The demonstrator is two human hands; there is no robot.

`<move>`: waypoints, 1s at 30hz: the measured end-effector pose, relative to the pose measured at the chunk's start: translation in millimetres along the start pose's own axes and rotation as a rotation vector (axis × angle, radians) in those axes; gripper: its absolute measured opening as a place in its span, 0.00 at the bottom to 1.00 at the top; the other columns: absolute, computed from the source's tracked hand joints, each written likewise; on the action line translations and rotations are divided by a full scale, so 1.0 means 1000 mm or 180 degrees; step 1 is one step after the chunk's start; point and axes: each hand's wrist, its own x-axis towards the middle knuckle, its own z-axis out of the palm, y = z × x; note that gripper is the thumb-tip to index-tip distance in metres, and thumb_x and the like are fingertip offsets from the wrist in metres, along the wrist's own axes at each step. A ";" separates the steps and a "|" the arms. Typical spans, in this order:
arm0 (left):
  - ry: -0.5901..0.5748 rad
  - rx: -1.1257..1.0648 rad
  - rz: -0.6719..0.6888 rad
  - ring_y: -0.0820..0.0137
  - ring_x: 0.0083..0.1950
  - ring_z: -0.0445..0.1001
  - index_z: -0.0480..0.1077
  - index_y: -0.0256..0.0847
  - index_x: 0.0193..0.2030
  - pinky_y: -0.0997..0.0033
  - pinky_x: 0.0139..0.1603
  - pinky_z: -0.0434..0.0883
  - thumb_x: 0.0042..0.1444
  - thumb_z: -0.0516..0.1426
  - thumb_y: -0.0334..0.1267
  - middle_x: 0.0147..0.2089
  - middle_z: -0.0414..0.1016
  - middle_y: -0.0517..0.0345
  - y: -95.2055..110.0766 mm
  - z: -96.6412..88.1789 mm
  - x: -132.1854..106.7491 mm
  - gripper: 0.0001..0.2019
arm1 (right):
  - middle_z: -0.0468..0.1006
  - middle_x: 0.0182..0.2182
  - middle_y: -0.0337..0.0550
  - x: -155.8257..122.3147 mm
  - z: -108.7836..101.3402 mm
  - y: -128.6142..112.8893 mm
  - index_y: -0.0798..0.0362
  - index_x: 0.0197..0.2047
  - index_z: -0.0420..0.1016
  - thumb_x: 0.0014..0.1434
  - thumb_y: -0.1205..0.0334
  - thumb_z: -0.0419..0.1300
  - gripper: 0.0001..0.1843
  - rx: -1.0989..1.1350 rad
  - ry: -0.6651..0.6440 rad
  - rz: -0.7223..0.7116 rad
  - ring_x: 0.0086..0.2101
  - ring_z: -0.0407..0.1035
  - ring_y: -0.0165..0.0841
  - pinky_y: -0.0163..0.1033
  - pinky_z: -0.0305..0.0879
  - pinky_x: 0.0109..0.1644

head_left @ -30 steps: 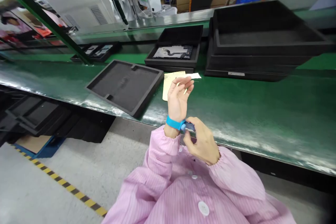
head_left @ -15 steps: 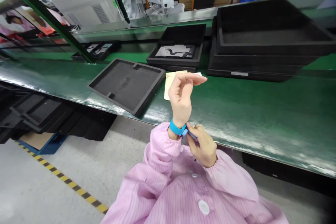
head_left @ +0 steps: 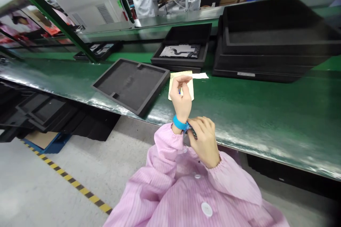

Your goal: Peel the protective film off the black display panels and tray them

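My left hand (head_left: 181,97) is raised upright in front of me, its fingers curled loosely with nothing in them. A blue wrist strap (head_left: 179,123) circles its wrist. My right hand (head_left: 204,142) pinches the strap's clasp at the inner side of that wrist. Both arms are in pink striped sleeves. Beyond the left hand a yellowish card (head_left: 190,78) lies on the green conveyor belt (head_left: 266,103), with a white slip (head_left: 200,75) beside it.
An empty black foam tray (head_left: 131,85) overhangs the belt's near edge to the left. A tray with a flat metal part (head_left: 180,51) sits behind, and a stack of black trays (head_left: 269,42) stands at the right. More trays lie under the belt at left. A person in white works at the back.
My left hand's fingers have curled inward from a spread pose. My right hand has shifted its grip on the strap's clasp. The view has drifted slightly.
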 end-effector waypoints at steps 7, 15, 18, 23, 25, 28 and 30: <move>-0.0101 0.0015 -0.0044 0.69 0.46 0.74 0.70 0.42 0.38 0.65 0.52 0.68 0.57 0.49 0.24 0.40 0.75 0.56 -0.007 0.008 -0.013 0.12 | 0.74 0.31 0.42 -0.001 0.003 0.003 0.57 0.43 0.63 0.59 0.78 0.43 0.14 0.0304 -0.0173 0.0489 0.28 0.68 0.29 0.32 0.62 0.29; 0.0714 -0.1505 -0.2094 0.78 0.39 0.74 0.67 0.39 0.33 0.74 0.47 0.67 0.53 0.49 0.20 0.38 0.74 0.59 -0.004 0.003 -0.002 0.11 | 0.70 0.32 0.43 -0.008 0.004 0.007 0.56 0.48 0.63 0.63 0.71 0.51 0.10 0.0457 0.0148 -0.0047 0.31 0.66 0.30 0.34 0.67 0.35; 0.0766 -0.1557 -0.2015 0.78 0.39 0.73 0.67 0.38 0.33 0.75 0.47 0.66 0.52 0.50 0.20 0.38 0.73 0.59 0.000 0.004 -0.001 0.10 | 0.70 0.31 0.43 -0.010 0.006 0.010 0.56 0.50 0.63 0.64 0.72 0.52 0.11 0.0426 0.0405 -0.0260 0.32 0.66 0.31 0.35 0.67 0.37; 0.0714 -0.1539 -0.2023 0.78 0.39 0.73 0.66 0.39 0.33 0.74 0.48 0.67 0.52 0.49 0.21 0.39 0.73 0.58 0.005 0.005 0.000 0.10 | 0.69 0.27 0.40 -0.011 0.007 0.010 0.58 0.52 0.65 0.61 0.75 0.57 0.15 0.0414 0.0645 -0.0504 0.27 0.62 0.28 0.34 0.65 0.33; 0.0746 -0.1466 -0.2052 0.78 0.39 0.73 0.64 0.39 0.33 0.73 0.49 0.67 0.53 0.48 0.21 0.39 0.73 0.58 0.005 0.005 0.001 0.10 | 0.70 0.26 0.40 -0.010 0.007 0.010 0.58 0.53 0.66 0.60 0.76 0.57 0.17 0.0434 0.0659 -0.0544 0.25 0.60 0.28 0.35 0.62 0.31; 0.0734 -0.1488 -0.2076 0.79 0.38 0.73 0.64 0.39 0.33 0.74 0.48 0.68 0.52 0.47 0.21 0.39 0.73 0.59 0.004 0.005 0.003 0.11 | 0.70 0.24 0.39 -0.008 0.007 0.010 0.58 0.54 0.68 0.60 0.77 0.57 0.19 0.0538 0.0631 -0.0515 0.23 0.58 0.27 0.35 0.60 0.29; 0.0636 -0.1488 -0.2055 0.79 0.38 0.73 0.64 0.39 0.33 0.73 0.48 0.68 0.52 0.48 0.21 0.38 0.72 0.59 0.004 0.005 0.003 0.10 | 0.71 0.23 0.38 -0.008 0.007 0.009 0.57 0.52 0.71 0.60 0.75 0.58 0.16 0.0675 0.0607 -0.0394 0.22 0.58 0.27 0.34 0.60 0.29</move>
